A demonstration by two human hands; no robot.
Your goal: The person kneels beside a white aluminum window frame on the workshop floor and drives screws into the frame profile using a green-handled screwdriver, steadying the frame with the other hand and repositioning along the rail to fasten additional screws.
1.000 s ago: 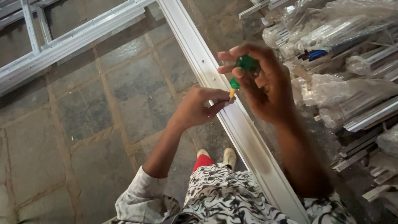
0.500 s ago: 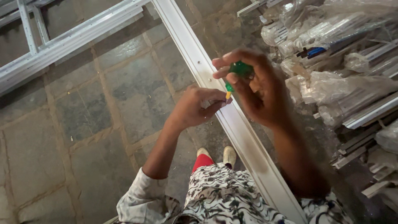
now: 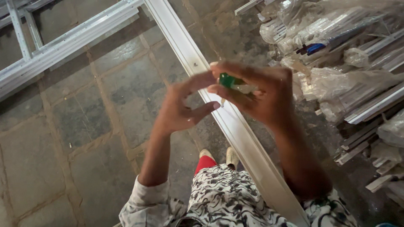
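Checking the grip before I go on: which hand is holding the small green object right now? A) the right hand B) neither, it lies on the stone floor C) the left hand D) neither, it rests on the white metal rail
A: the small green object sits pinched in the fingers of the right hand, while the left hand is open beside it.

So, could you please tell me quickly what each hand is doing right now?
Left hand: open, fingers spread, holding nothing visible.
Right hand: closed on a small green object.
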